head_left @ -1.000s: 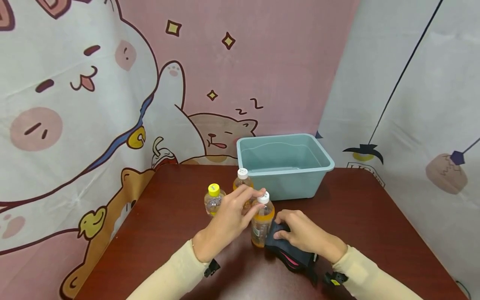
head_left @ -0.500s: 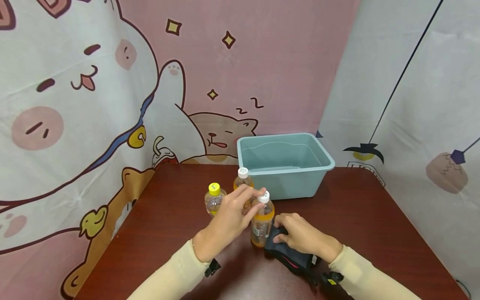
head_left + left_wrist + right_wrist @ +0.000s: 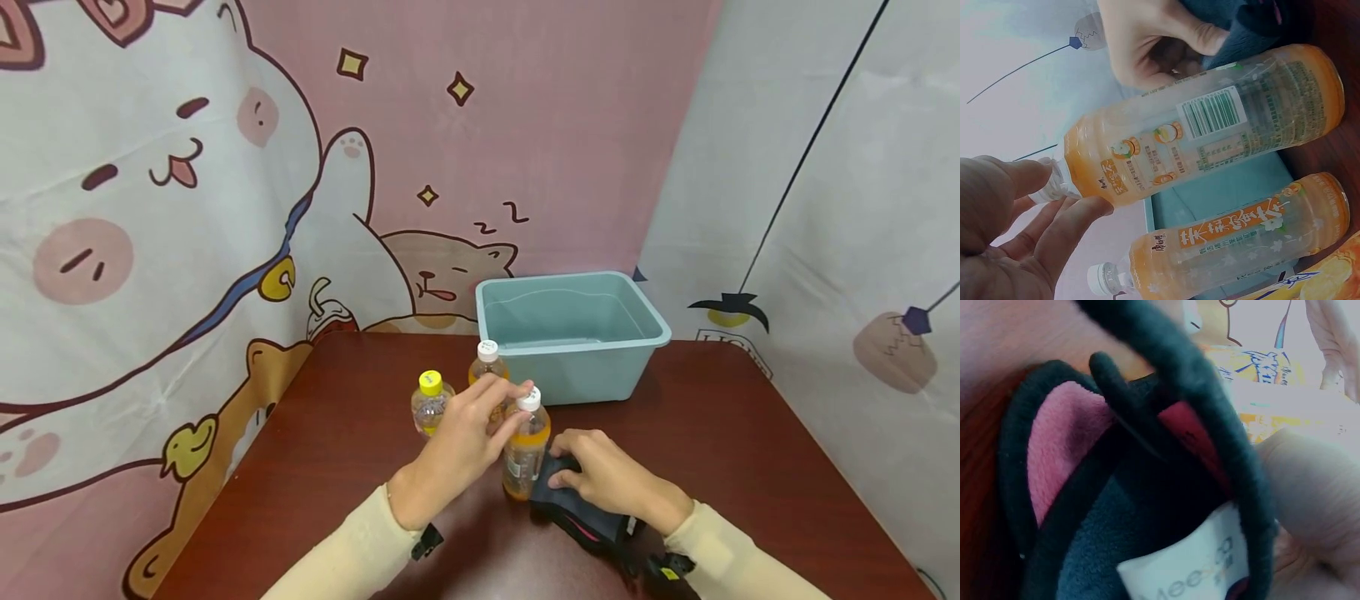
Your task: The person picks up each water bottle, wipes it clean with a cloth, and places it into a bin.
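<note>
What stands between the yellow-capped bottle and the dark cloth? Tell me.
Head view: the nearest orange bottle, its cap pinched by the left hand; the right hand holds the cloth.

Three bottles, one cloth, one tub, two hands

Three plastic drink bottles stand on the table: two with white caps, the nearer one [image 3: 525,442] and the farther one [image 3: 487,364], and one with a yellow cap [image 3: 431,402]. There is one dark fleece cloth [image 3: 577,510], one light blue plastic tub [image 3: 572,332], one left hand [image 3: 457,446] and one right hand [image 3: 611,479].

Teal tub [image 3: 573,367], perhaps holding water
</note>
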The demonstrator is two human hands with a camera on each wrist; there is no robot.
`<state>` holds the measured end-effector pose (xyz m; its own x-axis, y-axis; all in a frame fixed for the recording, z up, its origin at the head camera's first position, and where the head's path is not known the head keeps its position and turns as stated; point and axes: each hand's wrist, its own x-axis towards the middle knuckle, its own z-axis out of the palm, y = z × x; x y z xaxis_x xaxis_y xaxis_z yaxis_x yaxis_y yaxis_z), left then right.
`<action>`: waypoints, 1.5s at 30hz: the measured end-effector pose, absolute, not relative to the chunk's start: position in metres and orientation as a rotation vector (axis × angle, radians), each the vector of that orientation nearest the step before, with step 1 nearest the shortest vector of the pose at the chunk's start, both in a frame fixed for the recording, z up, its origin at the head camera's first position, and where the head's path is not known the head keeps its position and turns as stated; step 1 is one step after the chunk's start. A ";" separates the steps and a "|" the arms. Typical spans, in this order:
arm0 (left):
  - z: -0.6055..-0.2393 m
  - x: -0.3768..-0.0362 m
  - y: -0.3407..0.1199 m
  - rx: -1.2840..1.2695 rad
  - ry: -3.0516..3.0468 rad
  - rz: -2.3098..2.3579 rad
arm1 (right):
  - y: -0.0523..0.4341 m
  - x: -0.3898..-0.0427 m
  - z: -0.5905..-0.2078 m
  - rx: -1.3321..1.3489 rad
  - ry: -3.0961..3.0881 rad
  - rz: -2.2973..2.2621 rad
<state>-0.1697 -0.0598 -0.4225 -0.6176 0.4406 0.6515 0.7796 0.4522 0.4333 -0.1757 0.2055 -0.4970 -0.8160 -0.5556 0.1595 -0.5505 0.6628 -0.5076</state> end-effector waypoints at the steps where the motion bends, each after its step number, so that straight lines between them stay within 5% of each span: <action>1: -0.423 -0.170 -0.060 -1.022 -2.259 -1.014 | 0.206 -0.175 -0.496 -0.953 2.866 -0.874; 45: -0.425 -0.169 -0.059 -0.997 -2.276 -1.018 | 0.204 -0.170 -0.433 -1.227 3.104 -1.335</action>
<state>-0.1688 -0.0593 -0.4246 -0.6359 0.4302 0.6408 0.7644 0.4655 0.4461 -0.1699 0.2045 -0.4326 -0.6776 -0.3972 0.6189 -0.7225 0.5169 -0.4592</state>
